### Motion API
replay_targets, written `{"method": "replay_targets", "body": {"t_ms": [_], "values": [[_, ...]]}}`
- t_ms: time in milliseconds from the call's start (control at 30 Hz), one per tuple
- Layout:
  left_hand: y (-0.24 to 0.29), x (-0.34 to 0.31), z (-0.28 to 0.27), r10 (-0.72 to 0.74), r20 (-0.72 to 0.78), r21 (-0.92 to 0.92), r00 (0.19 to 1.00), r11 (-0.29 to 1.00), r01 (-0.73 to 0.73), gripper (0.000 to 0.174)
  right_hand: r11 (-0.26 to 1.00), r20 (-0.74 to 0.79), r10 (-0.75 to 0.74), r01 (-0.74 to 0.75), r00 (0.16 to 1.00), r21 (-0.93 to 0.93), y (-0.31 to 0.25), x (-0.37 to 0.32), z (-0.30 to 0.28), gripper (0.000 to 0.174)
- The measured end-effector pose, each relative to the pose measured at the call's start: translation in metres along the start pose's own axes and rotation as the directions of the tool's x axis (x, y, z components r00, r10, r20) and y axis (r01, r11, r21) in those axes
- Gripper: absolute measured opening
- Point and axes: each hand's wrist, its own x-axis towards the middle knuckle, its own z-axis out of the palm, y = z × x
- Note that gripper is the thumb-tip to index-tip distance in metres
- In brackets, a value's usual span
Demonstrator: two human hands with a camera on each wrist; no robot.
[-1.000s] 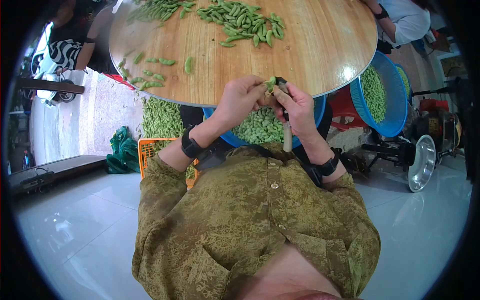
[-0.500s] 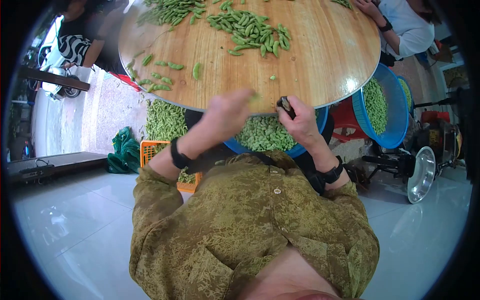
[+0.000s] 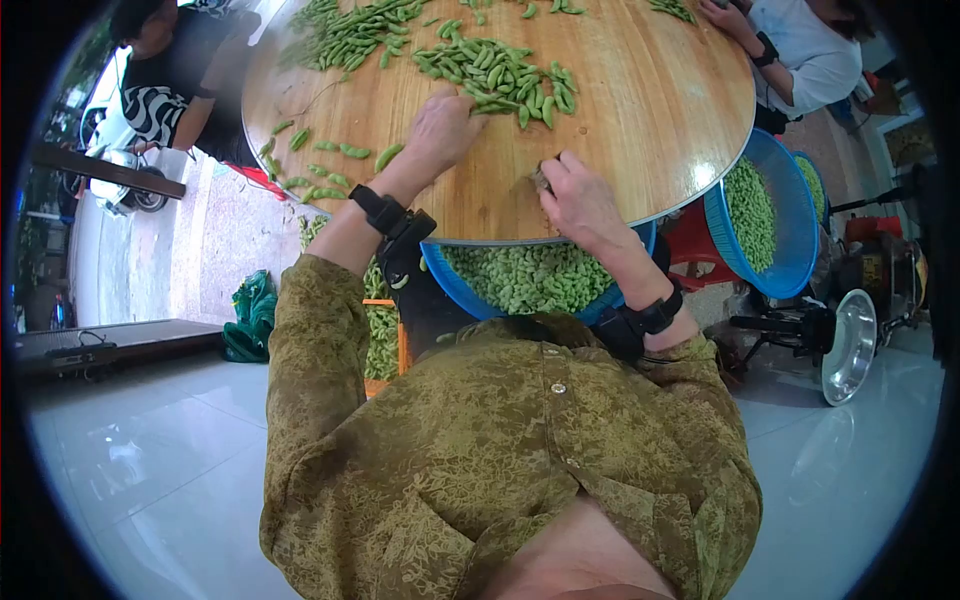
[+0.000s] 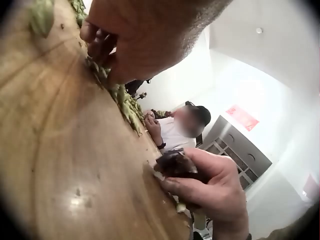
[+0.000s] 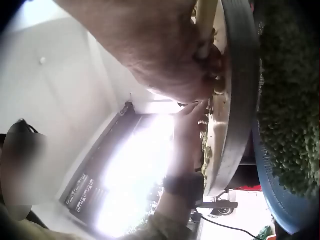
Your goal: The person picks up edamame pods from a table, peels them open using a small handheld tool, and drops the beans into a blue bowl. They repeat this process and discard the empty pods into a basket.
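My right fingers (image 4: 187,190) pinched dark tool (image 4: 172,164). Left fingers (image 4: 90,31) at pods (image 3: 490,68), couldn't tell grip; pods' long axes pointed mixed ways.

- We cannot tell whether the left hand (image 3: 443,128) pinches any of the pods (image 3: 490,72) at its fingertips.
- The right hand (image 3: 580,203) covers much of a dark tool (image 4: 175,163), too blurred for us to make out.
- Beyond the left hand, the top edge cuts off our head view of a second heap (image 3: 350,35).
- Below the right hand, the surface (image 3: 650,110) hides the far side of a blue basin (image 3: 447,281) from us.
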Motion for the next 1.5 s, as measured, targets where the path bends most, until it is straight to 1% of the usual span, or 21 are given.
{"method": "replay_targets", "body": {"t_ms": [167,233,267,333,367,400,433,467,500,600,700,833,1033,1133,1200,1233,1300,1400,1433,1467,1500], "values": [[-0.006,0.005,0.001,0.031,0.085,-0.005,0.996,1.000,-0.030,0.018,0.996,0.211,-0.016,-0.004,0.977,0.094,-0.007,-0.015,-0.013,0.015],[-0.006,-0.004,0.003,0.174,-0.134,-0.015,0.976,0.984,-0.178,0.019,0.979,0.232,-0.090,0.044,0.969,0.198,-0.011,-0.024,-0.018,0.016],[-0.005,-0.008,0.004,0.174,-0.131,-0.016,0.976,0.984,-0.177,0.019,0.979,0.233,-0.087,0.040,0.969,0.200,-0.012,-0.024,-0.021,0.016],[0.007,-0.018,-0.001,-0.071,0.045,-0.468,0.996,0.880,0.084,0.018,0.890,0.283,-0.040,-0.095,0.958,0.447,-0.013,-0.022,-0.027,0.018],[0.016,-0.025,-0.005,-0.070,0.052,-0.468,0.996,0.879,0.086,0.018,0.888,0.285,-0.034,-0.102,0.958,0.448,-0.013,-0.023,-0.026,0.018],[0.027,-0.033,-0.012,-0.141,0.239,-0.713,0.961,0.646,0.272,0.018,0.664,0.351,0.108,-0.330,0.930,0.671,-0.012,-0.022,-0.025,0.021],[0.037,-0.042,-0.016,-0.140,0.432,-0.830,0.891,0.325,0.454,0.018,0.338,0.450,0.216,-0.498,0.867,0.798,-0.010,-0.022,-0.025,0.025],[0.044,-0.051,-0.015,-0.080,0.449,-0.862,0.890,0.225,0.455,0.016,0.173,0.464,0.119,-0.478,0.878,0.861,-0.002,-0.023,-0.023,0.030],[0.051,-0.059,-0.014,-0.077,0.456,-0.860,0.887,0.219,0.461,0.016,0.171,0.469,0.127,-0.485,0.874,0.858,-0.006,-0.025,-0.024,0.030],[0.062,-0.075,-0.014,0.059,0.525,-0.851,0.849,0.076,0.520,0.016,-0.136,0.423,0.130,-0.407,0.897,0.903,-0.020,-0.023,-0.028,0.033],[0.064,-0.081,-0.008,0.019,0.509,-0.859,0.861,0.081,0.506,0.015,-0.296,0.433,0.074,-0.395,0.898,0.870,-0.024,-0.028,-0.030,0.034],[0.069,-0.084,-0.010,0.026,0.503,-0.863,0.864,0.070,0.501,0.014,-0.310,0.429,0.065,-0.390,0.901,0.867,-0.023,-0.032,-0.026,0.036],[0.069,-0.086,-0.004,-0.022,0.406,-0.896,0.914,0.188,0.402,0.012,-0.248,0.412,0.156,-0.368,0.898,0.896,-0.026,-0.033,-0.025,0.033],[0.068,-0.086,-0.002,0.002,0.454,-0.887,0.891,0.099,0.452,0.012,-0.302,0.417,0.172,-0.355,0.892,0.885,-0.026,-0.033,-0.023,0.031],[0.070,-0.087,-0.002,0.052,0.493,-0.856,0.868,-0.146,0.495,0.014,-0.370,0.450,0.153,-0.371,0.880,0.852,-0.023,-0.032,-0.024,0.031],[0.069,-0.087,-0.004,0.052,0.492,-0.857,0.869,-0.147,0.494,0.014,-0.369,0.450,0.153,-0.371,0.880,0.852,-0.023,-0.033,-0.025,0.031],[0.066,-0.088,-0.007,0.240,0.568,-0.686,0.787,-0.390,0.614,0.013,-0.529,0.466,0.050,-0.372,0.884,0.763,-0.022,-0.036,-0.024,0.030],[0.069,-0.088,-0.004,0.235,0.606,-0.636,0.760,-0.430,0.640,0.016,-0.603,0.478,0.052,-0.354,0.877,0.714,-0.020,-0.038,-0.021,0.029],[0.069,-0.087,-0.001,0.234,0.606,-0.637,0.760,-0.430,0.640,0.016,-0.604,0.479,0.051,-0.355,0.876,0.714,-0.018,-0.037,-0.018,0.029],[0.069,-0.087,0.002,0.092,0.496,-0.867,0.864,-0.003,0.498,0.016,-0.620,0.506,0.080,-0.354,0.859,0.700,-0.015,-0.037,-0.015,0.029],[0.070,-0.086,0.004,0.032,0.316,-0.852,0.948,0.448,0.270,0.017,-0.636,0.532,0.109,-0.352,0.840,0.687,-0.014,-0.037,-0.014,0.028]]}}
